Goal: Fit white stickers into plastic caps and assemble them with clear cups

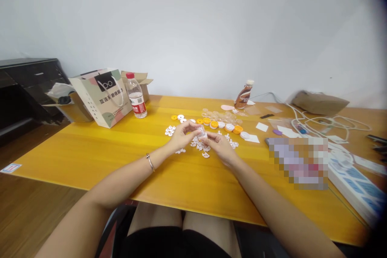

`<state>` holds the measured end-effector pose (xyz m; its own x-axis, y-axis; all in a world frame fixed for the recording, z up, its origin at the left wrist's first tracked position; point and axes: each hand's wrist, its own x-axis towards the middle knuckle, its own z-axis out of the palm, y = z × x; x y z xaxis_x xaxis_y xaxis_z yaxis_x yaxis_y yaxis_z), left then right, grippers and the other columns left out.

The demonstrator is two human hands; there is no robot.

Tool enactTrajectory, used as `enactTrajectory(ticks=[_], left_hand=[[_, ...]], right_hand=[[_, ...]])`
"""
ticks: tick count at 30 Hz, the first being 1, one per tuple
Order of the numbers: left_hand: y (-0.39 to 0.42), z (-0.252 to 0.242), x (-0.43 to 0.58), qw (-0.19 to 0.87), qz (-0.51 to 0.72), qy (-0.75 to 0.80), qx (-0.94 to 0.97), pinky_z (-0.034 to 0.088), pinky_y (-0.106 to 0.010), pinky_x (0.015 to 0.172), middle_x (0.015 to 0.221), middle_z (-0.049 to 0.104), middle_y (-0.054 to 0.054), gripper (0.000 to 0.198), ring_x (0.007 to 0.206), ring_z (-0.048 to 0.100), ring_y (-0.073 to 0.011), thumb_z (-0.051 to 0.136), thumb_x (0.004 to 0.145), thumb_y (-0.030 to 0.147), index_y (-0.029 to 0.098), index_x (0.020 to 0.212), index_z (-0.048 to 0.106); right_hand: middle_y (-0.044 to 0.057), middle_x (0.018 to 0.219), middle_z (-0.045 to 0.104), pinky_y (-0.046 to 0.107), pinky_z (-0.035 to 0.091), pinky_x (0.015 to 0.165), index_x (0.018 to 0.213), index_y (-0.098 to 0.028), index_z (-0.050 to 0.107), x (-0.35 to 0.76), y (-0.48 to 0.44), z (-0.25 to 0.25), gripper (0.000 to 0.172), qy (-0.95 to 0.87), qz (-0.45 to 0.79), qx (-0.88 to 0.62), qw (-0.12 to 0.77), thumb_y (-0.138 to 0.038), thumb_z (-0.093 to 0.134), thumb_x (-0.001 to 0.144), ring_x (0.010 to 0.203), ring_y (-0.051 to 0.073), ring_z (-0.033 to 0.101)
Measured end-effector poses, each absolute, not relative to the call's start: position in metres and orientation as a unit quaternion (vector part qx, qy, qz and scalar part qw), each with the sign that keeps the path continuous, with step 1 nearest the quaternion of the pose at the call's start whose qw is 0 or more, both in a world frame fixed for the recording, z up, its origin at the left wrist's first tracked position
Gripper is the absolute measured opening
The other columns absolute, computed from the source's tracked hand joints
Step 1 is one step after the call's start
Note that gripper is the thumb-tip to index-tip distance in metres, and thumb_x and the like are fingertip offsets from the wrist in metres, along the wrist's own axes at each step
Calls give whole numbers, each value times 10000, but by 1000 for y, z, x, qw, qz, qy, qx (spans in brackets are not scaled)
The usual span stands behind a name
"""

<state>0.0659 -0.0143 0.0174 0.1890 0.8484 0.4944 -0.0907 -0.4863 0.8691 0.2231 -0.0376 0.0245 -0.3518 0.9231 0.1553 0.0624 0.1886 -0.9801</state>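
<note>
My left hand (183,134) and my right hand (220,145) meet over the middle of the table, fingers pinched on a small clear plastic piece (201,132) with some white on it. Its exact kind is too small to make out. Under and beside the hands lie several white openwork plastic pieces (206,155). Small white parts (170,130) are heaped left of my left hand. Behind the hands runs a row of round orange and white pieces (214,124), and past it sit several clear round covers (214,115).
A paper bag (104,102), a cardboard box (145,84) and a water bottle (137,98) stand at the left. A brown drink bottle (243,96) is at the back. Cables (305,117), paper scraps (261,127), a blurred-out object (298,165) and a white-and-blue box (356,185) occupy the right.
</note>
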Motion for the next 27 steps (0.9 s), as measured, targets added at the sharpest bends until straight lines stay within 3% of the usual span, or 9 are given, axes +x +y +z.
enactTrajectory(ticks=[7,13,18,23,27], left_hand=[[-16,14,66,376,571,298,666,444,-280,789,810,612,-34,253,790,583,-126,669,679,344,142,732,526],[-12,20,56,507,505,230,660,444,-296,797,934,628,-78,282,889,600,-166,638,721,365,152,865,522],[-12,27,51,563,445,203,666,440,-311,808,938,640,-84,313,921,603,-186,619,734,395,162,913,510],[-9,29,48,509,458,235,690,418,-289,827,951,609,-64,285,917,574,-153,613,735,387,158,870,512],[-4,22,50,426,462,311,713,410,-219,662,717,562,12,329,667,537,-88,675,672,360,149,855,501]], right_hand=[[26,887,658,328,432,771,983,-210,646,218,-39,23,414,-616,521,-371,460,-398,681,616,845,207,568],[-12,674,587,237,379,591,808,-176,655,220,-41,19,238,-596,589,-336,431,-361,669,659,595,102,480],[-8,619,536,225,362,562,680,-160,627,222,-39,15,214,-544,658,-322,410,-362,688,646,563,88,452],[-7,632,558,228,365,563,775,-169,650,223,-35,14,245,-585,604,-344,417,-393,651,677,565,97,463],[-6,720,619,242,378,592,886,-181,655,225,-32,16,322,-641,523,-382,412,-413,652,664,612,120,503]])
